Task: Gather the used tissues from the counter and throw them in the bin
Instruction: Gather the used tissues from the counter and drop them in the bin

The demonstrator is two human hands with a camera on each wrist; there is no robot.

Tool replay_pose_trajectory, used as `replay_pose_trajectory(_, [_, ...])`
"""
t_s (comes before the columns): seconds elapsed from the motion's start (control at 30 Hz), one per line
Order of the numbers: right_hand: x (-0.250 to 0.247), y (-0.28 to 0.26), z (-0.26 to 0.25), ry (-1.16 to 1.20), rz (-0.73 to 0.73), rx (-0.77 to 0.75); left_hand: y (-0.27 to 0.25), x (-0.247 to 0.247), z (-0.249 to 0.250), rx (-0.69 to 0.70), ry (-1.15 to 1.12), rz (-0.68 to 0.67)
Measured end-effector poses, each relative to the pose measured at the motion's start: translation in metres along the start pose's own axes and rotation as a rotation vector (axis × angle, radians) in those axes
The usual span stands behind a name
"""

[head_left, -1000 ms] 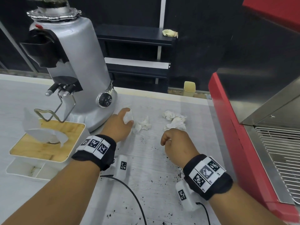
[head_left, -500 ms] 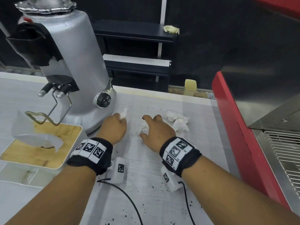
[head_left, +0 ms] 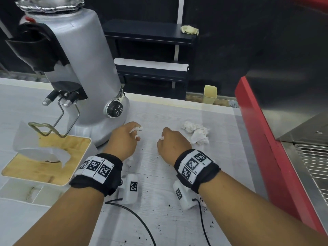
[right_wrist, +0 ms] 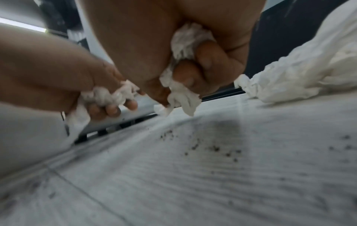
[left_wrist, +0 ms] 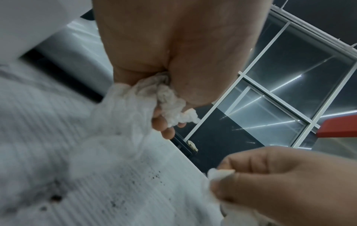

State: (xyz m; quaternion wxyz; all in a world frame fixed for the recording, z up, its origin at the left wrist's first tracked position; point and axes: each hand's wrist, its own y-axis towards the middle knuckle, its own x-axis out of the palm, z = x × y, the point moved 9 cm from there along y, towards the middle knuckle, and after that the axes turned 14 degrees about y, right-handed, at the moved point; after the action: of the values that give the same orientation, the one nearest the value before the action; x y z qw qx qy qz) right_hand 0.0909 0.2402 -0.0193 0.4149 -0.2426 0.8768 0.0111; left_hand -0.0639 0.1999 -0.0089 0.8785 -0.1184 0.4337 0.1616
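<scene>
My left hand (head_left: 126, 137) grips a crumpled white tissue (left_wrist: 146, 97) in its fist, just above the pale counter (head_left: 177, 219) beside the grinder's base. My right hand (head_left: 170, 142) is a little to the right, its fingers curled round a second crumpled tissue (right_wrist: 183, 64). Two more crumpled tissues (head_left: 196, 133) lie on the counter just right of my right hand, also seen as a white heap of tissues (right_wrist: 301, 68) in the right wrist view. No bin is in view.
A silver coffee grinder (head_left: 78, 73) stands at the back left. A tissue box with a wooden lid (head_left: 44, 160) sits at the left. A red espresso machine (head_left: 266, 139) blocks the right side. Dark coffee grounds (right_wrist: 208, 146) speckle the counter; two cables (head_left: 138, 221) trail toward me.
My right hand moved left onto the middle tissue and closed round it, then lifted it. My left hand closed its fingers round its tissue. The middle tissue no longer lies on the counter.
</scene>
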Motion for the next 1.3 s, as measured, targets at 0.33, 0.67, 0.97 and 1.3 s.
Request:
replay_pose_trajectory(0.33, [-0.071, -0.054, 0.037, 0.27, 0.203, 0.018, 0.023, 0.044, 0.077, 0.31, 0.293, -0.134])
replay_pose_trajectory(0.67, [-0.097, -0.083, 0.081, 0.239, 0.347, 0.218, 0.052, 0.124, 0.133, 0.55, 0.735, -0.39])
replay_pose_trajectory(0.97, [-0.08, -0.07, 0.1, 0.287, 0.357, 0.254, 0.064, 0.097, 0.12, 0.407, 0.473, -0.182])
replay_pose_trajectory(1.3, [-0.069, -0.012, 0.094, 0.084, 0.278, 0.314, 0.034, 0.015, 0.086, 0.183, 0.141, 0.05])
